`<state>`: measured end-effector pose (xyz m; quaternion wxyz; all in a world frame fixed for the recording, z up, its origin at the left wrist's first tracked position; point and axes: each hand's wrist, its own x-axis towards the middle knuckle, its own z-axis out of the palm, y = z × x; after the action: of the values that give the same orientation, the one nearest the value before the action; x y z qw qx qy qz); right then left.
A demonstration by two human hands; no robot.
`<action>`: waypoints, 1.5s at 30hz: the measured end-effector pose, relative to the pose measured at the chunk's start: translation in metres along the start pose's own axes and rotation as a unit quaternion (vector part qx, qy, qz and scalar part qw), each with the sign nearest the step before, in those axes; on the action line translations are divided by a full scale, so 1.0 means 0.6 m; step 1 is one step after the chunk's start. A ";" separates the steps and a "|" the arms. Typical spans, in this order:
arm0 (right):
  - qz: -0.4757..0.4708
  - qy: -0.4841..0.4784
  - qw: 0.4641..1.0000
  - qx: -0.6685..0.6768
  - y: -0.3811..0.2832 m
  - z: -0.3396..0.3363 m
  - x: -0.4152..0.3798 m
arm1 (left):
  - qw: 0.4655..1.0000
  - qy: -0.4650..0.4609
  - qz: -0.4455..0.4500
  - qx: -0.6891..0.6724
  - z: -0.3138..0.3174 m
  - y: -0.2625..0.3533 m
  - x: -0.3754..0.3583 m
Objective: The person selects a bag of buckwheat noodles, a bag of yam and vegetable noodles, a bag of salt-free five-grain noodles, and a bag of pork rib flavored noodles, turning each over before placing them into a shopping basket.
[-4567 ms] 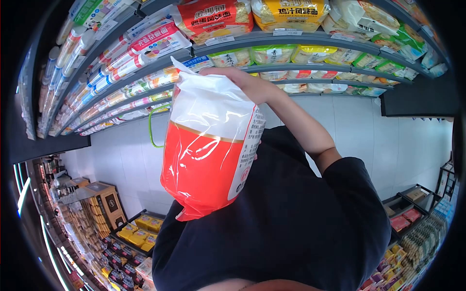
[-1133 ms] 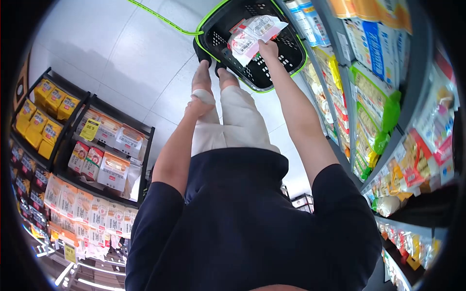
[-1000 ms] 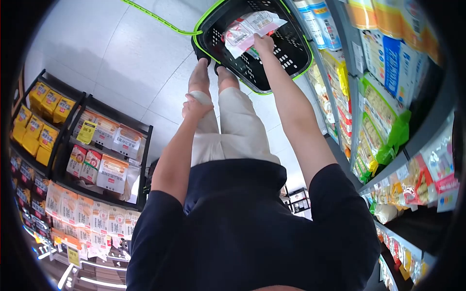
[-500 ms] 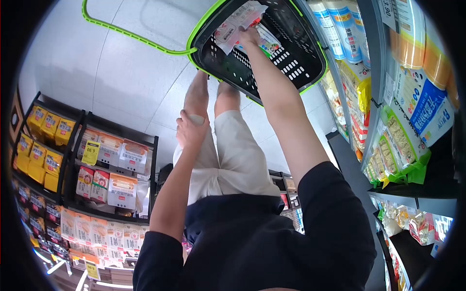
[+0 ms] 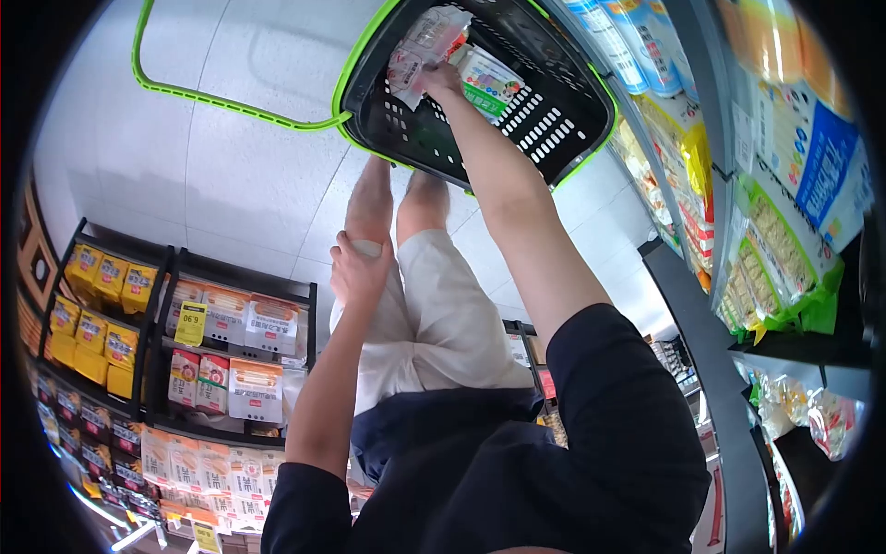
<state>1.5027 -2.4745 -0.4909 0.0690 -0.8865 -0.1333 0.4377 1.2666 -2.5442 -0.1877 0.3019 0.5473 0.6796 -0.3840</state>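
Note:
My right hand (image 5: pixel 441 81) reaches down inside a black and green shopping basket (image 5: pixel 604 129), its fingers closed on the lower edge of a clear plastic food package (image 5: pixel 432 39) with red print. Close beside it in the basket lies a white and green packet (image 5: pixel 489 83) with small coloured pictures. My left hand (image 5: pixel 358 270) rests on my left knee with its fingers apart, holding no item.
The basket's green handle (image 5: pixel 231 104) is folded out over the tiled floor (image 5: pixel 249 175). Shelves with yellow packs (image 5: pixel 97 272) and white packs (image 5: pixel 254 388) stand at the left. Noodle packs (image 5: pixel 771 235) and blue-white wrapped rolls (image 5: pixel 637 46) fill the right shelves.
In the view, the basket and my right hand with the clear package have shifted left and slightly up; more of the white and green packet shows. My left hand stays on the knee.

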 end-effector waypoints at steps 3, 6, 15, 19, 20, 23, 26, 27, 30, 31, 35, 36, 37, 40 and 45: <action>-0.031 -0.047 0.998 0.008 0.014 -0.034 -0.061 | 1.000 0.011 0.009 0.013 0.003 0.005 -0.009; -0.014 -0.060 0.998 0.011 0.051 -0.095 -0.175 | 1.000 0.018 0.015 0.009 0.008 0.005 -0.029; -0.027 -0.051 0.998 -0.025 0.402 -0.287 -0.523 | 0.983 0.012 0.178 0.045 0.003 -0.063 -0.075; -0.155 -0.124 0.907 -0.370 0.578 -0.358 -0.665 | 0.956 0.029 0.286 -0.059 -0.033 -0.117 -0.081; -0.139 -0.129 0.909 -0.371 0.629 -0.352 -0.694 | 0.953 -0.010 0.289 -0.095 -0.040 -0.125 -0.068; -0.094 -0.113 0.929 -0.341 0.724 -0.334 -0.763 | 0.899 -0.220 0.218 -0.309 -0.055 -0.157 -0.058; -0.098 -0.128 0.949 -0.269 0.839 -0.227 -0.798 | 0.894 -0.270 0.244 -0.261 -0.100 -0.181 -0.076; -0.029 -0.084 0.987 0.138 0.814 -0.217 -0.850 | 0.912 -0.268 0.228 -0.210 -0.106 -0.193 -0.076; 0.014 -0.088 0.978 0.189 0.793 -0.129 -0.921 | 0.910 -0.244 0.274 -0.194 -0.118 -0.233 -0.074; 0.015 -0.092 0.991 0.097 0.748 -0.146 -0.961 | 0.919 -0.242 0.247 -0.189 -0.116 -0.243 -0.081; -0.062 0.002 0.998 0.026 0.715 -0.093 -1.042 | 0.936 -0.247 0.187 -0.164 -0.096 -0.307 -0.093; -0.061 0.013 0.997 0.036 0.717 -0.075 -1.051 | 0.943 -0.244 0.172 -0.144 -0.095 -0.313 -0.112; -0.012 0.017 0.993 0.113 0.717 -0.063 -1.060 | 0.944 -0.238 0.185 -0.137 -0.085 -0.314 -0.107; 0.127 0.027 0.934 0.333 0.727 -0.070 -1.084 | 0.890 -0.215 0.338 0.218 -0.042 -0.306 -0.069; 0.199 0.045 0.874 0.440 0.723 -0.131 -1.142 | 0.892 -0.273 0.322 0.159 -0.036 -0.221 -0.098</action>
<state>1.2431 -3.0923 -0.0280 0.3695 -0.7909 0.2558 0.4154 1.1501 -2.5702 -0.1021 0.4914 0.6503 0.2867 -0.5034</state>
